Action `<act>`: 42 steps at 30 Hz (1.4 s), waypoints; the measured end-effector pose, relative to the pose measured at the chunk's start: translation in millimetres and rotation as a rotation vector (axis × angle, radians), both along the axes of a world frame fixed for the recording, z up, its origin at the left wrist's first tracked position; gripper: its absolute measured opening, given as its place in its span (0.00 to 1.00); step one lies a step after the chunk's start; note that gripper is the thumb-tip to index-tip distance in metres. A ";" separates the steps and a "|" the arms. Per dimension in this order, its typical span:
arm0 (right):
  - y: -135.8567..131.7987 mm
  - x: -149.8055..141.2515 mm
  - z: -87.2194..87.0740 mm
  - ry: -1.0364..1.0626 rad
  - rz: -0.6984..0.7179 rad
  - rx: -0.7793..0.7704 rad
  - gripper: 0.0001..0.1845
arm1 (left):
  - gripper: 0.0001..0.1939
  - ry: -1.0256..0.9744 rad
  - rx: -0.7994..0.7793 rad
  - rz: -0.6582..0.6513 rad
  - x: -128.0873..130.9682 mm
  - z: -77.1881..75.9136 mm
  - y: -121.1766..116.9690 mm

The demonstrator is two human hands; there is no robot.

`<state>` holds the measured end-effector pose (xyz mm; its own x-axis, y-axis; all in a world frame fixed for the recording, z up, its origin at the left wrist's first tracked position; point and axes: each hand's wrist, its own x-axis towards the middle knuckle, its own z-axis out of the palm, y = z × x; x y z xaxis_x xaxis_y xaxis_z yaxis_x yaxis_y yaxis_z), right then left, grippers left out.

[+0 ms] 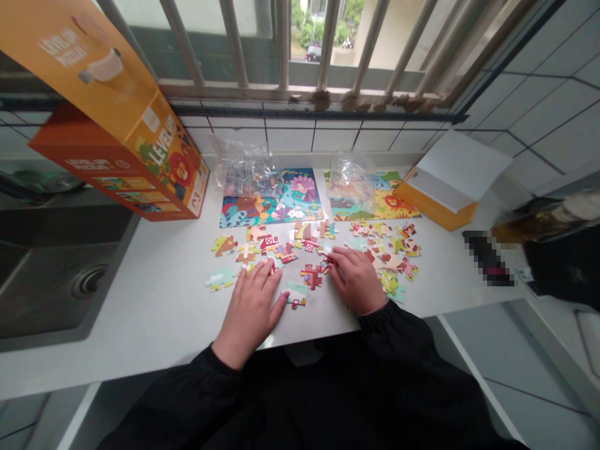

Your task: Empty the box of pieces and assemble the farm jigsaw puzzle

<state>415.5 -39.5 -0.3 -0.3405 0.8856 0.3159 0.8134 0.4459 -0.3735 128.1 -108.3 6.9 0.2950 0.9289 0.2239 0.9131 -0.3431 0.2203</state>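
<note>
Loose jigsaw puzzle pieces lie scattered on the white countertop in front of me. My left hand [253, 306] rests palm down with its fingers stretched out, fingertips over pieces at the left of the spread. Just right of its thumb is a pale green puzzle piece [297, 293] with a bit of red at its lower edge. My right hand [357, 278] is curled, thumb and index finger closed on a small pale puzzle piece [325, 250], partly hidden by the fingers. Below those fingertips lies a red and orange puzzle piece [310, 277]. More pieces [391, 256] lie right of this hand.
Behind the pieces are a blue picture board [300, 200] and a yellow one [391, 201], partly under clear plastic bags [246, 165]. An orange puzzle box [140, 169] stands left beside the sink [47, 269]. An open box [445, 187] sits at right.
</note>
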 end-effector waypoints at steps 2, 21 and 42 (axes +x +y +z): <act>0.0 -0.9 3.0 -0.013 0.089 -0.015 0.17 | 0.22 -0.010 0.008 0.022 1.8 -0.8 0.7; -42.7 79.1 -2.4 -0.132 -0.182 0.032 0.18 | 0.19 -0.030 0.082 0.108 4.3 -2.2 4.5; 4.8 76.1 11.8 -0.101 -0.258 0.054 0.22 | 0.15 -0.174 0.098 -0.222 4.1 5.0 4.4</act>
